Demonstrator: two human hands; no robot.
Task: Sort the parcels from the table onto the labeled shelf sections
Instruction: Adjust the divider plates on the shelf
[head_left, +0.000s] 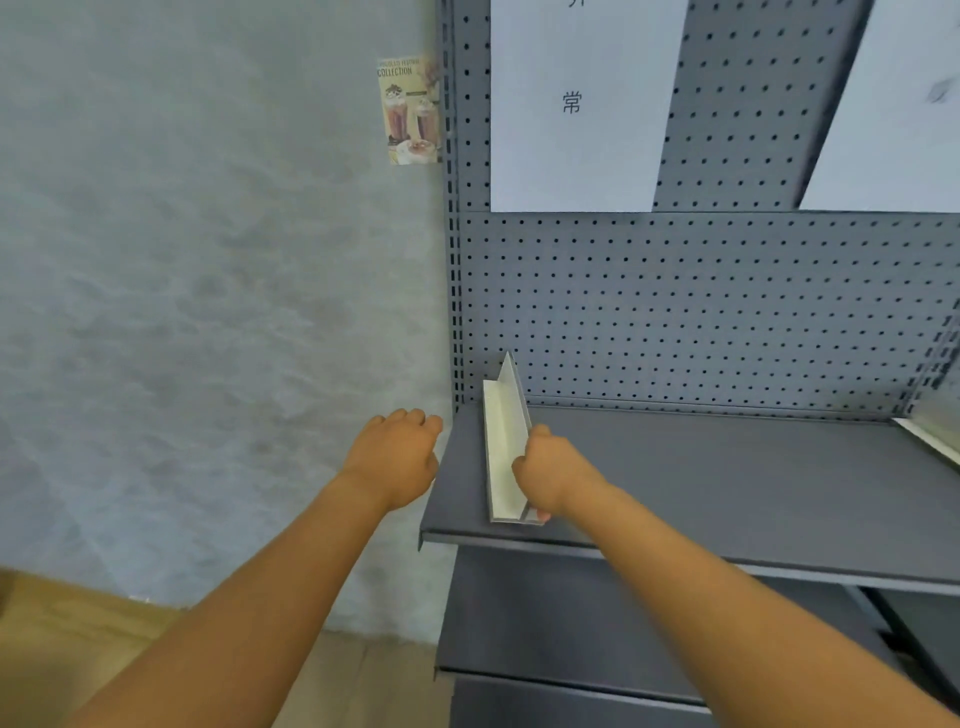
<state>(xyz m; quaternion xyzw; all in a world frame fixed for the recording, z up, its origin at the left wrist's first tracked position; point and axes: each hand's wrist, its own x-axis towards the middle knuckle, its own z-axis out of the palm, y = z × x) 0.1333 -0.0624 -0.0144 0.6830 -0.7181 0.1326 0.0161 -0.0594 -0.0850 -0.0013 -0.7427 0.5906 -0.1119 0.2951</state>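
Note:
A grey metal shelf (701, 483) with a pegboard back stands in front of me. A white L-shaped divider (501, 447) stands on its left end, running from front to back. My right hand (550, 475) grips the divider's upright wall near the front edge, fingers curled round it. My left hand (397, 452) hovers just off the shelf's left edge with fingers loosely curled, holding nothing. A white paper label (576, 104) with a printed character hangs on the pegboard above. No parcel is in view.
A second white divider (930, 436) sits at the shelf's right end, and another white sheet (893, 114) hangs at the upper right. A lower shelf (545, 649) lies beneath. A drinks poster (410, 111) hangs on the grey wall to the left. The floor is wooden.

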